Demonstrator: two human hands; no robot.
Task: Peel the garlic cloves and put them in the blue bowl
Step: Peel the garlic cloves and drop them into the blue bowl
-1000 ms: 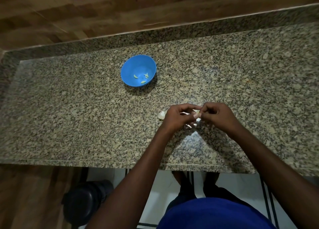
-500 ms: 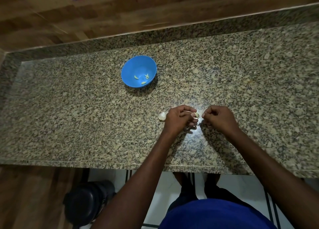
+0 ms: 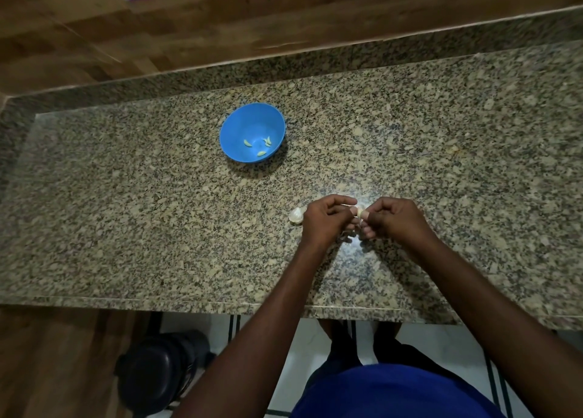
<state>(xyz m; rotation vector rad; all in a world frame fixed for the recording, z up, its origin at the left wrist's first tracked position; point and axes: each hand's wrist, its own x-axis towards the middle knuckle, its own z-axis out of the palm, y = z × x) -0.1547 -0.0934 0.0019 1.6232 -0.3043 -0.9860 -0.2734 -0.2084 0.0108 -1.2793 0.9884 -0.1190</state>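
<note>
Two hands met over the speckled granite countertop (image 3: 126, 215), nearer the person than the round blue plastic bowl (image 3: 235, 124) and to its right. The left hand (image 3: 325, 222) and the right hand (image 3: 394, 219) both pinched one small pale garlic clove (image 3: 359, 211) between curled fingertips; its skin seemed partly on. Four or so peeled cloves (image 3: 258, 146) lay in the bowl. A whitish garlic piece (image 3: 296, 215) lay just left of the left hand.

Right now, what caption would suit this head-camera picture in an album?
Both hands, left hand and right hand, pinch a garlic clove over the granite counter; peeled cloves lie in the blue bowl.
</note>
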